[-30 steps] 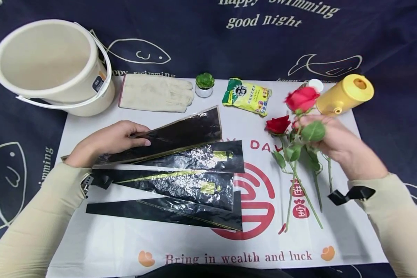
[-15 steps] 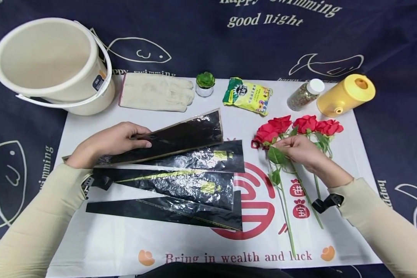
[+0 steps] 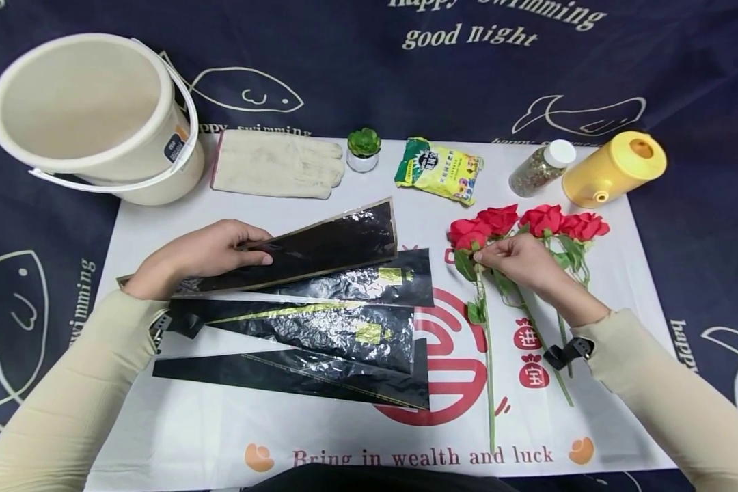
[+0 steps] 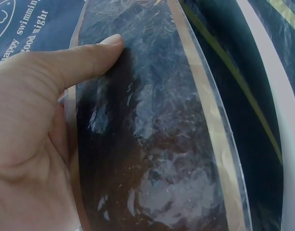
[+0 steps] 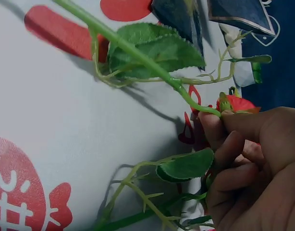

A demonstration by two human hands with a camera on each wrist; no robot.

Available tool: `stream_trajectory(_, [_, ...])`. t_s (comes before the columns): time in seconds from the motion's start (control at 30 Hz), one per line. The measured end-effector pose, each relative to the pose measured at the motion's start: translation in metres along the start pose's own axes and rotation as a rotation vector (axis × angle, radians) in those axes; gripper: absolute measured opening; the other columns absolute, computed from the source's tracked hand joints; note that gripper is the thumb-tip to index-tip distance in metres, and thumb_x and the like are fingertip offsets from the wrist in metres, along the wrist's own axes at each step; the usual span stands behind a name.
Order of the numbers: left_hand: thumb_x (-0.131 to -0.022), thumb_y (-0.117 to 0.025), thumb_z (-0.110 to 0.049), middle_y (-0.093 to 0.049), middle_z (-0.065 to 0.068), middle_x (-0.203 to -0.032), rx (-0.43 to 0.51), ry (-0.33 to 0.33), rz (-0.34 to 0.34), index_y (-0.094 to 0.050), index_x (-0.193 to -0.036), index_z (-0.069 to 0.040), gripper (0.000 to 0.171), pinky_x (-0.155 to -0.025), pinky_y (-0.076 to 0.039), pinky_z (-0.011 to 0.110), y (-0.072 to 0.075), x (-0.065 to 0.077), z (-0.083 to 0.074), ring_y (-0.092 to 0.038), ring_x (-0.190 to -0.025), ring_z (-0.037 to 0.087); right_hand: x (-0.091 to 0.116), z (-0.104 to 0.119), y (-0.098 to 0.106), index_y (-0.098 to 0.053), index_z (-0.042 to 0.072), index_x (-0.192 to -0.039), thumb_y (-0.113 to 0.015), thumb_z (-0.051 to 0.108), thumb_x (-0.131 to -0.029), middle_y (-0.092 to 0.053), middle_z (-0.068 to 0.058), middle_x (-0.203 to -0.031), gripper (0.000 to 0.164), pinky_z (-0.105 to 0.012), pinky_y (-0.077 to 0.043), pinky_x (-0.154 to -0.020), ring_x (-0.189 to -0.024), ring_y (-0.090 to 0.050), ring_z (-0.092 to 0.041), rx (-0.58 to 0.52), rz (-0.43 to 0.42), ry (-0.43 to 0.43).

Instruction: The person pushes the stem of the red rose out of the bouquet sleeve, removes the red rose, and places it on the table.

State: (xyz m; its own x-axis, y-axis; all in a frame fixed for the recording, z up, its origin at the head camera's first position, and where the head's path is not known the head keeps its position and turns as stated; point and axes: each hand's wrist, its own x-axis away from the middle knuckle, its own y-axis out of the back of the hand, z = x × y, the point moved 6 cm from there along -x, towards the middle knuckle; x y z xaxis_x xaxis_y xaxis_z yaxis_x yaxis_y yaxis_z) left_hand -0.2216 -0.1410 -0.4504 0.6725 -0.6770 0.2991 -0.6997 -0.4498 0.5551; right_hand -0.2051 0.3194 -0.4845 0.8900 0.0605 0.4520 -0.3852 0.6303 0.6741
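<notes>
My left hand [image 3: 215, 249] holds a dark flower-wrapping sleeve [image 3: 338, 236] with a gold border, its wide end lifted toward the right. In the left wrist view the thumb [image 4: 92, 57] presses across the clear plastic face from one edge. My right hand [image 3: 523, 263] pinches a red rose [image 3: 465, 234] by its green stem [image 5: 147, 62], just beneath the bloom. That stem points down toward the front of the table. Three other red roses [image 3: 541, 219] lie beside and behind the hand. Several more black sleeves [image 3: 320, 335] are fanned out below the left hand.
Along the back stand a cream bucket [image 3: 92, 160], work gloves [image 3: 277, 164], a small potted succulent [image 3: 363, 147], a yellow-green packet [image 3: 439, 171], a jar of granules [image 3: 531, 174] and a yellow watering can [image 3: 611, 171]. A white printed cloth [image 3: 320, 437] covers the table.
The right hand lowered the lifted roses onto the table, then shifted left and now pinches one by its stem, which has swung more upright in view. The left hand and sleeve moved slightly.
</notes>
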Motion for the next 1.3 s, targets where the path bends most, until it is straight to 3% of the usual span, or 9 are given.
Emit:
stream_trajectory(0.23, [-0.092,-0.061,-0.019,-0.066,-0.008,-0.100,-0.011,-0.013,0.012,-0.067,-0.108,-0.017,0.017,-0.080,-0.046,0.032,-0.002,-0.002,-0.001,-0.059,-0.090,0.009,-0.003,0.008,0.002,-0.072,0.009,-0.100,-0.063,0.040,-0.089,-0.064,-0.007,-0.092,0.034,-0.034,-0.039,-0.061,-0.077,-0.045,-0.021,0.010,-0.019,0.051])
stream_trajectory(0.53, [-0.093,-0.061,-0.021,-0.066,-0.008,-0.103,-0.022,0.008,0.028,-0.067,-0.111,-0.018,0.019,-0.080,-0.046,0.035,-0.004,-0.003,0.000,-0.060,-0.091,0.010,-0.006,0.011,0.001,-0.073,0.009,-0.099,-0.066,0.041,-0.086,-0.067,-0.007,-0.088,0.036,-0.033,-0.037,-0.057,-0.073,-0.046,-0.022,0.039,-0.033,0.049])
stream_trajectory(0.63, [-0.093,-0.061,-0.020,-0.066,-0.008,-0.102,-0.018,0.015,0.033,-0.067,-0.110,-0.018,0.019,-0.079,-0.046,0.035,-0.005,-0.003,0.000,-0.060,-0.089,0.011,-0.008,0.011,0.000,-0.074,0.010,-0.096,-0.066,0.042,-0.086,-0.065,-0.007,-0.078,0.035,-0.033,-0.036,-0.055,-0.068,-0.045,-0.021,0.068,-0.037,0.064])
stream_trajectory(0.8, [-0.093,-0.060,-0.021,-0.066,-0.007,-0.100,-0.008,-0.003,0.047,-0.067,-0.108,-0.018,0.017,-0.077,-0.046,0.034,-0.005,-0.004,-0.002,-0.060,-0.086,0.012,-0.003,0.024,0.004,-0.075,0.011,-0.085,-0.065,0.039,-0.088,-0.055,-0.004,-0.054,0.031,-0.032,-0.032,-0.047,-0.051,-0.042,-0.018,0.229,-0.048,0.152])
stream_trajectory(0.93, [-0.093,-0.060,-0.021,-0.067,-0.006,-0.096,-0.009,-0.026,0.047,-0.068,-0.105,-0.017,0.015,-0.075,-0.046,0.034,-0.004,-0.006,-0.007,-0.058,-0.082,0.013,0.006,0.054,0.012,-0.074,0.012,-0.089,-0.064,0.039,-0.088,-0.057,0.001,-0.060,0.029,-0.034,-0.035,-0.047,-0.051,-0.045,-0.018,0.304,-0.114,0.285])
stream_trajectory(1.03, [-0.093,-0.060,-0.021,-0.066,-0.005,-0.096,-0.017,-0.051,0.051,-0.068,-0.104,-0.018,0.014,-0.075,-0.045,0.035,-0.005,-0.010,-0.015,-0.058,-0.082,0.012,0.012,0.080,0.009,-0.066,0.014,-0.115,-0.067,0.039,-0.086,-0.066,0.000,-0.087,0.038,-0.037,-0.042,-0.057,-0.068,-0.053,-0.017,0.227,-0.095,0.424])
stream_trajectory(1.13, [-0.094,-0.059,-0.022,-0.064,-0.004,-0.090,-0.026,-0.089,0.076,-0.067,-0.100,-0.018,0.011,-0.071,-0.043,0.035,-0.010,-0.016,-0.025,-0.055,-0.077,0.011,0.019,0.107,-0.005,-0.050,0.013,-0.134,-0.070,0.030,-0.086,-0.063,-0.005,-0.109,0.055,-0.036,-0.045,-0.067,-0.084,-0.055,-0.018,0.083,0.005,0.551])
stream_trajectory(1.2, [-0.094,-0.058,-0.023,-0.062,-0.003,-0.085,-0.033,-0.115,0.093,-0.067,-0.097,-0.017,0.011,-0.068,-0.042,0.035,-0.012,-0.021,-0.032,-0.053,-0.073,0.011,0.023,0.122,-0.012,-0.049,0.008,-0.132,-0.069,0.021,-0.087,-0.062,-0.010,-0.104,0.052,-0.034,-0.044,-0.064,-0.081,-0.055,-0.020,-0.016,0.041,0.589])
stream_trajectory(1.3, [-0.095,-0.057,-0.026,-0.061,-0.003,-0.084,-0.031,-0.122,0.114,-0.066,-0.098,-0.018,0.012,-0.066,-0.041,0.036,-0.016,-0.026,-0.038,-0.051,-0.069,0.012,0.027,0.139,-0.016,-0.061,0.004,-0.112,-0.066,0.013,-0.089,-0.060,-0.010,-0.083,0.026,-0.031,-0.043,-0.054,-0.064,-0.052,-0.020,-0.106,0.013,0.591])
